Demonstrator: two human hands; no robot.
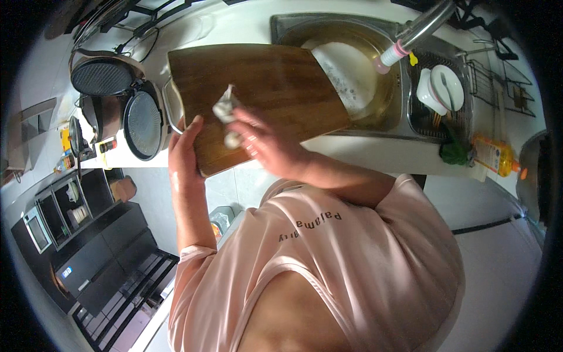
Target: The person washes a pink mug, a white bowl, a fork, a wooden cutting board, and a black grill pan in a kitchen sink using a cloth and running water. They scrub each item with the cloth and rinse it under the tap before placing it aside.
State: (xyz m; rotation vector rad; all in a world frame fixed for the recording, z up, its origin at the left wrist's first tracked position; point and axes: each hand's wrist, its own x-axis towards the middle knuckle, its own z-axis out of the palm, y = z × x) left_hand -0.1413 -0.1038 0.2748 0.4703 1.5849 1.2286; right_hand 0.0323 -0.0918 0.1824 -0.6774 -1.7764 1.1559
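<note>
A dark wooden cutting board (pixel 272 75) is held over the counter, its right part reaching over the sink. My left hand (pixel 187 143) grips the board's near left edge, beside a pale curved handle, with the thumb on top. On the board's face, my right hand (pixel 268 141) holds a crumpled whitish cloth (pixel 226 105); the fingers are blurred. Below the board's right edge, the steel sink basin (pixel 391 101) holds water with white foam (pixel 343 75). A faucet with a pink and white nozzle (pixel 391 57) hangs over the basin.
On the left stand round pans (pixel 143 125) and a ridged dark pan (pixel 103 77). The right-hand sink compartment (pixel 440 125) holds a white bowl and plate (pixel 455 88) with a utensil. A green cloth (pixel 455 147) and an orange detergent bottle (pixel 492 154) lie at the right counter edge.
</note>
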